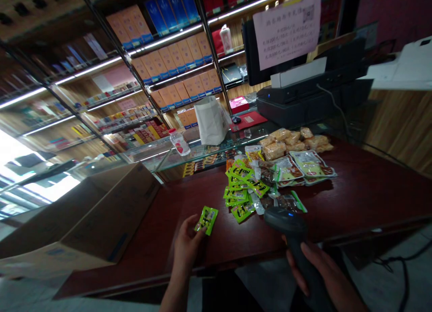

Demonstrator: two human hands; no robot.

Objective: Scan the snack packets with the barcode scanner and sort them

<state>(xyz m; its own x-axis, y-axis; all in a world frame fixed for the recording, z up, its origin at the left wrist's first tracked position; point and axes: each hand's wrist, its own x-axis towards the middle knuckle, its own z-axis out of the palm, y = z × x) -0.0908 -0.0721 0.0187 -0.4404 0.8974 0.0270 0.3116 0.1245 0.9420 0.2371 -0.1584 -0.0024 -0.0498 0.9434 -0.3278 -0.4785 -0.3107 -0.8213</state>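
My left hand point(188, 240) pinches the lower edge of a small green snack packet point(207, 219) just above the table, left of the heap. A black barcode scanner point(286, 220) is in my right hand point(313, 262), its fingers wrapped around the handle and its head tilted toward the left. Several more green snack packets point(241, 186) lie overlapping in the middle of the table. Beside them are clear bags of dark food point(288, 200), flat white and green pouches point(312, 163), and wrapped tan food packs point(276, 148).
An open cardboard box point(101, 217) stands on the left of the dark red table point(364, 186). Behind are a glass counter point(162, 155), a plastic bottle point(179, 143), a white paper bag point(212, 121) and a till point(303, 96). A monitor point(249, 51) carries a pink sign.
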